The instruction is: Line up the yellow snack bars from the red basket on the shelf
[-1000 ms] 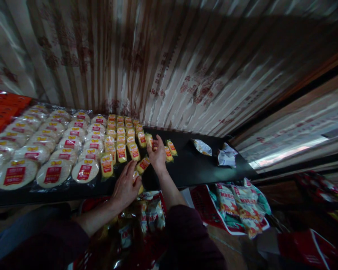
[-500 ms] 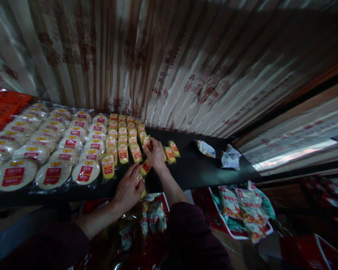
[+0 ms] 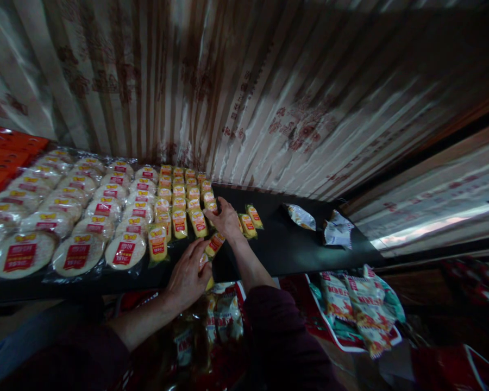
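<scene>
Yellow snack packets (image 3: 198,221) lie in rows mid-shelf; the right hand (image 3: 227,218) rests curled on one, while the left hand (image 3: 188,277) pinches another at the black shelf's (image 3: 277,244) front edge. Light, crinkly, likely slippery: best pinched by the ends. Round wrapped cakes (image 3: 77,254) crowd leftward; two loose wrappers (image 3: 337,229) lie rightward.

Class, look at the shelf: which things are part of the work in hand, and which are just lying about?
In hand:
left hand on a yellow packet at the shelf edge
right hand among the rows of yellow packets

Lying about:
round cakes
two loose wrappers
orange packs
snack bags below
</scene>
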Tool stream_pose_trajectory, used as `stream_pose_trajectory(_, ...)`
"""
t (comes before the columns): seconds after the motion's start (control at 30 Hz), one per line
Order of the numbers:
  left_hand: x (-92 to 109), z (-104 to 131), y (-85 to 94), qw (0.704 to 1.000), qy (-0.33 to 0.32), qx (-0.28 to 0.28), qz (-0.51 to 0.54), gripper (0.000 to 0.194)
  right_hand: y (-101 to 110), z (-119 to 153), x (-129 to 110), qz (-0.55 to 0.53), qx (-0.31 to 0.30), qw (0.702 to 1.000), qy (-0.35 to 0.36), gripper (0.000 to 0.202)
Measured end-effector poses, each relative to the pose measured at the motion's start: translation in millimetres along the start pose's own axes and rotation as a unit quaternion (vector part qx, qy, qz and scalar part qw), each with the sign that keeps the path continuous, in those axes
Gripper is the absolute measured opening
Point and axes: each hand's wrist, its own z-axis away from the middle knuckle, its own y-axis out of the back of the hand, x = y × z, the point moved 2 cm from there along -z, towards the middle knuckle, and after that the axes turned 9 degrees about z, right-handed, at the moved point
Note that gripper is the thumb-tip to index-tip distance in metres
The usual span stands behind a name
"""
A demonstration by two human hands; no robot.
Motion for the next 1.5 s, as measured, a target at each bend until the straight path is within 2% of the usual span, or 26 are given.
stream_pose_trajectory(0.17,-1,0,-0.5,1.0,0.001,0.0,0.0,0.046,-3,1,-5,0.025,-0.005,0.999,0.019,0.062)
stream_pose_trajectory(0.4,-1,-1,-1.0,1.0,0.003,-0.002,-0.002,0.046,-3,0,-14,0.007,-0.004,0.999,-0.047,0.055)
stream_pose_trajectory(0.57,0,-1,-0.8,1.0,0.009,-0.006,-0.002,0.046,0,-1,-20,0.004,0.01,0.998,-0.059,0.055)
stream_pose_trajectory(0.73,1,-1,-0.9,1.0,0.008,-0.01,-0.006,0.045,0,-5,-26,0.023,-0.004,0.999,-0.044,0.064)
stream_pose_trajectory(1.03,1,-2,-1.1,1.0,0.014,-0.016,0.0,0.047,-2,-10,-26,0.055,0.01,0.995,-0.08,0.068)
stream_pose_trajectory(1.3,1,-2,-2.0,1.0,0.015,-0.023,-0.005,0.047,-11,-18,-31,0.04,0.015,0.998,-0.038,0.068)
stream_pose_trajectory(1.5,0,-2,-2.5,1.0,0.014,-0.01,0.004,0.047,-18,-16,-26,-0.045,0.04,0.998,-0.033,0.074)
